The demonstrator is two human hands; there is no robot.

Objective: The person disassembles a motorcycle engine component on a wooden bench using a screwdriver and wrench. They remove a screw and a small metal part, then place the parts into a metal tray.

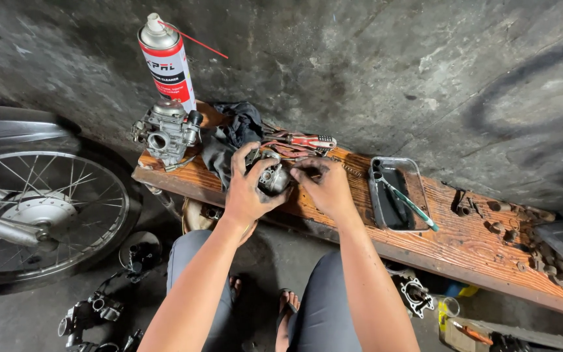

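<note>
Both hands meet on a small carburetor part (272,177) at the near edge of the wooden tabletop (464,234) — left hand (250,189) gripping it from the left, right hand (324,186) pinching its right side. A second carburetor (167,132) sits far left — nearer the left hand.

We have one view only, worn on the head, and it looks steeply down and forward over our own forearms onto the wooden plank (333,215), which runs slantwise from upper left to lower right across the frame. It sits close, near enough that the plank fills the middle, with the dark wall behind the plank taking the top of the frame and our knees and feet on the floor below its near edge. To the left of the plank a spoked wheel (40,208) is cut off by the frame edge.
</note>
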